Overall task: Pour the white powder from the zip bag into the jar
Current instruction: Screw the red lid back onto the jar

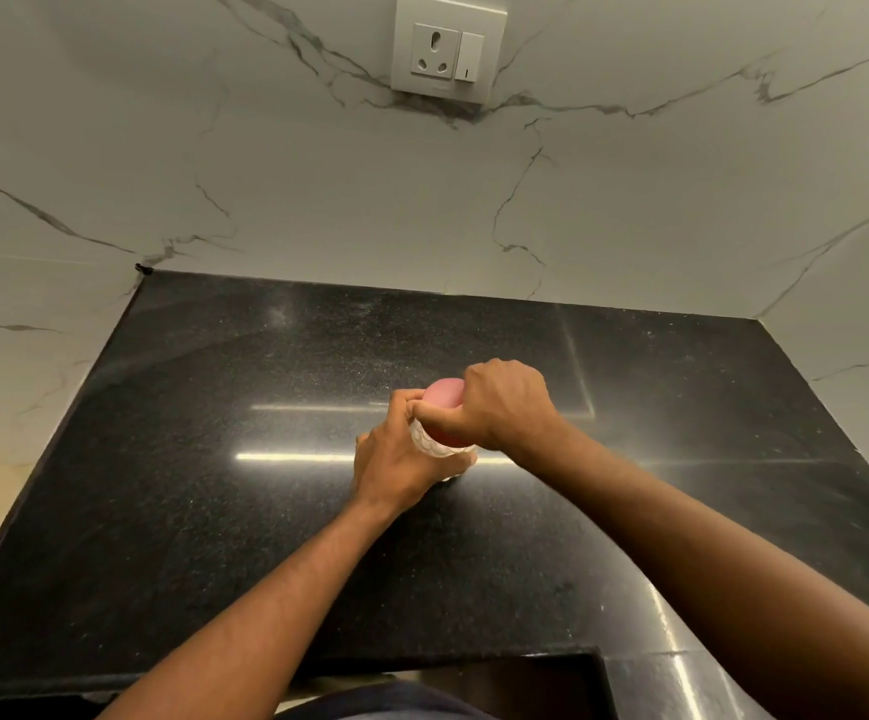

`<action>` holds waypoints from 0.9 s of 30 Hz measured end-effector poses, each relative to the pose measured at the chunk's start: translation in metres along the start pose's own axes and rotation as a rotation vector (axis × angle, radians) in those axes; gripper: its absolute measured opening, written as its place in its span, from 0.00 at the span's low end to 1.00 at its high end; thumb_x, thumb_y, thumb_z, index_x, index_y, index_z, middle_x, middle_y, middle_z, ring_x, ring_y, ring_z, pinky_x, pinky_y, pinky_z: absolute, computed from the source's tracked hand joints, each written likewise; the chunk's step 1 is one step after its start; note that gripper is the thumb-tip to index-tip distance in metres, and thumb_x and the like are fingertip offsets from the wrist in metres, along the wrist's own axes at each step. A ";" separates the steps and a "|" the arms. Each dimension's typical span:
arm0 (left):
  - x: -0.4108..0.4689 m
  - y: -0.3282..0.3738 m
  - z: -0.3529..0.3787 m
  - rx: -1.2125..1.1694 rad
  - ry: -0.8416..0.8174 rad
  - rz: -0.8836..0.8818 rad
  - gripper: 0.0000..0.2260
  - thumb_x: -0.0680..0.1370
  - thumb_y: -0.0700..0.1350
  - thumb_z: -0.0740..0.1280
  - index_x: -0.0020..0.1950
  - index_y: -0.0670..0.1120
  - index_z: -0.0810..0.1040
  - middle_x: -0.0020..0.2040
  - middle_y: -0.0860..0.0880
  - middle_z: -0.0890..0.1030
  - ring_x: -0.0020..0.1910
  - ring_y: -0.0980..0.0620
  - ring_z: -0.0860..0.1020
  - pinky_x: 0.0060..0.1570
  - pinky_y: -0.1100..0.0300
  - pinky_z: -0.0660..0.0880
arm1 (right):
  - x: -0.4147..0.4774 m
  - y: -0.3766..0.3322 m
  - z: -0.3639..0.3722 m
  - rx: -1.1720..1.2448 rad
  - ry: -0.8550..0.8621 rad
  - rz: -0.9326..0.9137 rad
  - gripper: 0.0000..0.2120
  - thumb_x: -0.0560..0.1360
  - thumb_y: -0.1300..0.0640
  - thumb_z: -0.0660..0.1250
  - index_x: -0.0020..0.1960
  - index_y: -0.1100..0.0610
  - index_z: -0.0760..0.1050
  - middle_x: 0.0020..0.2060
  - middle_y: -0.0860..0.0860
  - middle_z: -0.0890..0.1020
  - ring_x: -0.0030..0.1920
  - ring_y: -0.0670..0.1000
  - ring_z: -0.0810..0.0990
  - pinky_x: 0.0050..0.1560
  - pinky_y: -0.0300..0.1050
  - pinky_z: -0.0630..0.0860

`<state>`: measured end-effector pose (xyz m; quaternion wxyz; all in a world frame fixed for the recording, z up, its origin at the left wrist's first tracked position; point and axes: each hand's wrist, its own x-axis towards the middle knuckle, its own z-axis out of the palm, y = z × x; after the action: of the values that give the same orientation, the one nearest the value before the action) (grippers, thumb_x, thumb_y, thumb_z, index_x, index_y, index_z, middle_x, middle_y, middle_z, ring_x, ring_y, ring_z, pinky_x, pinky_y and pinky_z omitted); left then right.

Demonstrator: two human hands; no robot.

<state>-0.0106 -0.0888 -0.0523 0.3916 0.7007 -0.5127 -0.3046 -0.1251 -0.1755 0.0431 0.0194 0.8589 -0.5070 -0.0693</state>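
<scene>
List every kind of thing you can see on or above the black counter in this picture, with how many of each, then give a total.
Jar: 1
Pink lid: 1
Hands: 2, left hand and right hand
Wall socket with switch: 1
Zip bag: 0 in view
Total: 5

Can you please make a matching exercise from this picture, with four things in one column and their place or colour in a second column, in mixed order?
Column 1:
1. lid
2. left hand
3. countertop
4. wall socket

Column 2:
A. black and speckled
B. on the marble wall, above the counter
C. pink, on top of the jar
D. wrapped around the side of the jar

Pairs: 1-C, 2-D, 3-A, 4-B

The right hand grips the lid from above while the jar stands on the countertop.
</scene>
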 end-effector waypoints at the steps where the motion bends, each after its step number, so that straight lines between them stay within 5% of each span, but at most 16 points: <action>1: -0.001 0.001 0.000 0.000 0.002 0.002 0.37 0.61 0.70 0.79 0.62 0.67 0.62 0.52 0.67 0.78 0.52 0.57 0.79 0.60 0.41 0.78 | -0.001 -0.002 0.002 -0.051 0.011 0.021 0.39 0.72 0.18 0.50 0.32 0.54 0.70 0.27 0.50 0.74 0.27 0.50 0.72 0.27 0.41 0.61; 4: -0.002 0.003 -0.001 -0.006 0.005 0.003 0.38 0.61 0.68 0.80 0.64 0.64 0.63 0.57 0.63 0.79 0.56 0.54 0.81 0.63 0.40 0.77 | 0.001 0.000 0.001 -0.082 0.001 0.042 0.41 0.77 0.21 0.46 0.35 0.56 0.75 0.29 0.52 0.77 0.30 0.52 0.76 0.29 0.42 0.63; 6: -0.001 0.005 -0.003 -0.003 -0.003 0.001 0.38 0.61 0.68 0.80 0.64 0.62 0.64 0.59 0.61 0.82 0.57 0.52 0.83 0.61 0.40 0.78 | 0.001 0.008 -0.001 0.021 -0.055 -0.061 0.38 0.78 0.24 0.51 0.57 0.56 0.80 0.49 0.55 0.84 0.47 0.56 0.83 0.40 0.46 0.73; 8: -0.001 0.005 -0.004 0.001 -0.008 0.011 0.40 0.61 0.67 0.80 0.66 0.61 0.64 0.60 0.59 0.83 0.57 0.52 0.83 0.61 0.41 0.78 | -0.002 0.014 -0.009 0.154 -0.244 -0.211 0.36 0.77 0.31 0.64 0.80 0.46 0.64 0.73 0.55 0.74 0.67 0.58 0.76 0.59 0.54 0.76; 10: -0.001 0.005 -0.004 0.001 -0.004 0.023 0.40 0.61 0.67 0.80 0.66 0.61 0.63 0.60 0.58 0.82 0.59 0.51 0.83 0.61 0.41 0.79 | -0.006 0.015 -0.017 0.205 -0.389 -0.301 0.43 0.73 0.43 0.75 0.82 0.40 0.57 0.80 0.52 0.64 0.75 0.59 0.66 0.68 0.58 0.72; 13: -0.002 0.006 -0.004 0.004 -0.007 0.003 0.39 0.60 0.68 0.80 0.64 0.64 0.62 0.59 0.61 0.80 0.59 0.51 0.82 0.62 0.41 0.79 | -0.002 0.012 -0.017 0.185 -0.321 -0.320 0.40 0.72 0.51 0.77 0.79 0.36 0.64 0.74 0.52 0.70 0.68 0.56 0.72 0.60 0.49 0.75; 17: -0.001 0.006 -0.002 0.007 -0.002 -0.009 0.41 0.61 0.69 0.79 0.66 0.64 0.63 0.58 0.62 0.80 0.58 0.53 0.82 0.62 0.40 0.79 | 0.007 0.009 -0.016 0.091 -0.107 -0.201 0.31 0.69 0.32 0.73 0.67 0.46 0.78 0.48 0.46 0.81 0.44 0.48 0.76 0.33 0.40 0.65; 20: -0.001 0.005 -0.001 0.021 0.009 0.000 0.38 0.60 0.70 0.79 0.63 0.66 0.63 0.49 0.69 0.78 0.50 0.57 0.81 0.60 0.40 0.79 | 0.006 0.002 -0.002 0.055 0.023 -0.061 0.36 0.67 0.22 0.64 0.52 0.55 0.74 0.33 0.47 0.73 0.33 0.50 0.74 0.28 0.42 0.62; 24: 0.000 0.007 -0.002 0.012 0.008 -0.009 0.39 0.60 0.71 0.79 0.63 0.63 0.65 0.50 0.65 0.81 0.49 0.58 0.80 0.61 0.42 0.77 | 0.003 -0.006 0.009 -0.025 0.110 -0.057 0.36 0.71 0.21 0.53 0.50 0.55 0.71 0.32 0.48 0.72 0.30 0.49 0.71 0.29 0.41 0.61; 27: -0.001 0.008 -0.003 0.028 0.010 0.012 0.40 0.61 0.69 0.80 0.66 0.61 0.65 0.56 0.59 0.84 0.52 0.55 0.84 0.58 0.42 0.79 | -0.003 0.003 0.016 -0.031 0.076 -0.161 0.40 0.73 0.23 0.51 0.64 0.55 0.74 0.48 0.54 0.78 0.38 0.53 0.76 0.36 0.44 0.68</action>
<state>-0.0122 -0.0889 -0.0443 0.3863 0.7045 -0.5191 -0.2916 -0.1315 -0.1739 0.0276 0.0465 0.8986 -0.4339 -0.0459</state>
